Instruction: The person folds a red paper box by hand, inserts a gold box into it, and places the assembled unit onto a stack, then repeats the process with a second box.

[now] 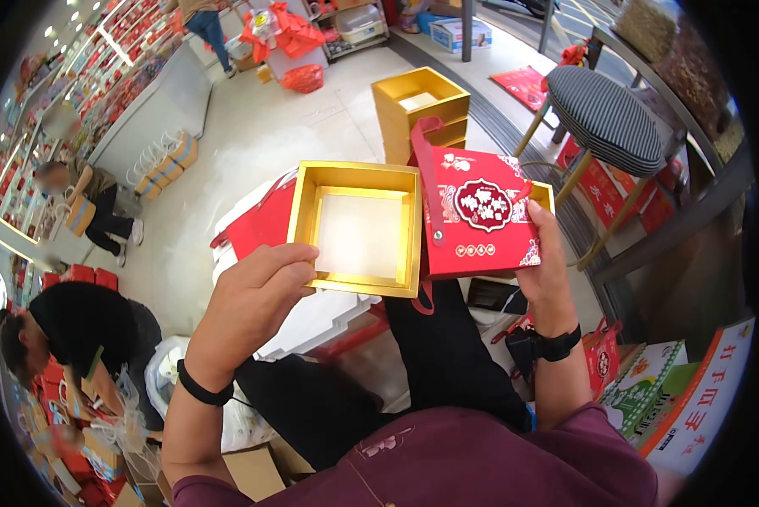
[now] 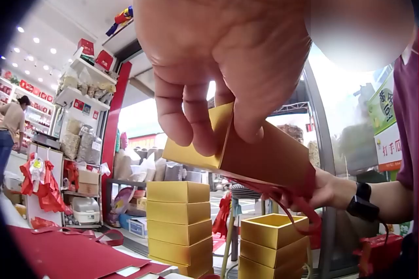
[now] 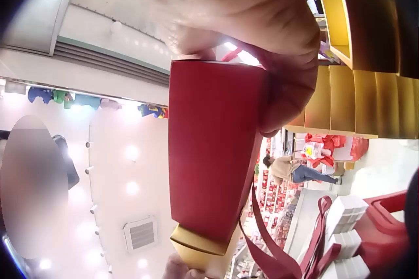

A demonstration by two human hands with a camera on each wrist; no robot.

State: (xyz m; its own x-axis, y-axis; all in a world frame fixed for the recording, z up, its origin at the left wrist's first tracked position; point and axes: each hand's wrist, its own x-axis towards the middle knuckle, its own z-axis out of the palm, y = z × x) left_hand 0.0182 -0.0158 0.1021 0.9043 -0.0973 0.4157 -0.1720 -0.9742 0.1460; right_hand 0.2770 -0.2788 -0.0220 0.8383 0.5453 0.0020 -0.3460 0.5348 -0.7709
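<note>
My left hand [image 1: 265, 287] pinches the left wall of an open gold box [image 1: 358, 286], with fingers inside and outside the wall in the left wrist view. The box has a pale floor and nothing in it. My right hand [image 1: 548, 253] grips a red gift box sleeve [image 1: 483, 211] with white print and a dark label, the thumb over its right edge. The gold box's right wall lies right at the sleeve's left end; in the right wrist view gold shows at the end of the red sleeve [image 3: 213, 141]. A red ribbon [image 2: 298, 217] hangs from the sleeve.
Stacks of gold boxes [image 1: 379, 114] [image 2: 178, 217] stand beyond my hands. Flat red sleeves [image 1: 261, 215] lie on a white stack at left. A striped stool [image 1: 603, 118] stands at right. Two people [image 1: 84, 329] [image 1: 101, 198] work at left; printed cartons [image 1: 650, 389] stand at lower right.
</note>
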